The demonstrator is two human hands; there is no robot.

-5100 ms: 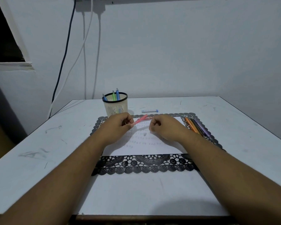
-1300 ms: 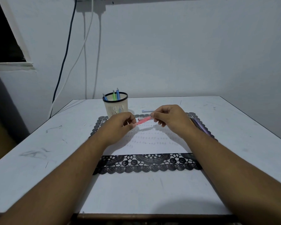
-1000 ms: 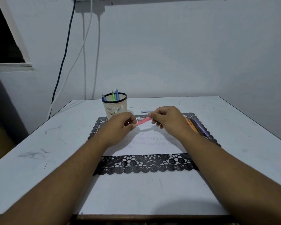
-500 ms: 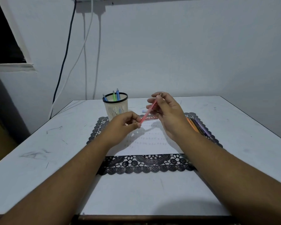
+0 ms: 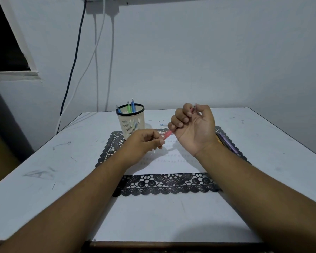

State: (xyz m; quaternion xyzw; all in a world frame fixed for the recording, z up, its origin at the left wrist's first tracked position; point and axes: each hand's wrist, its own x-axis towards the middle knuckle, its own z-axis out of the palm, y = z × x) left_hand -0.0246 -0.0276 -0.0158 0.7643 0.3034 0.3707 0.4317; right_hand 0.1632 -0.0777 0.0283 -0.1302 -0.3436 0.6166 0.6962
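My right hand (image 5: 193, 127) is raised above the mat, palm turned toward me, and its fingers curl round a pink pen (image 5: 167, 134). The pen slants down and left, most of it hidden in the fist. My left hand (image 5: 144, 143) sits lower, just left of it, fingers curled, and its fingertips pinch the pen's lower end. Both hands hover over a white sheet of paper (image 5: 171, 161) that lies on a black lace mat (image 5: 164, 185).
A cream pen cup (image 5: 130, 123) holding blue and green pens stands at the mat's far left corner. Several coloured pens (image 5: 226, 144) lie along the mat's right edge. A small blue-and-white item (image 5: 163, 125) lies behind the hands. Cables (image 5: 97, 73) hang on the wall.
My right hand has lifted and rolled palm-up, tilting the pink pen from nearly flat to steeply slanted. My left hand stays at the pen's lower end.
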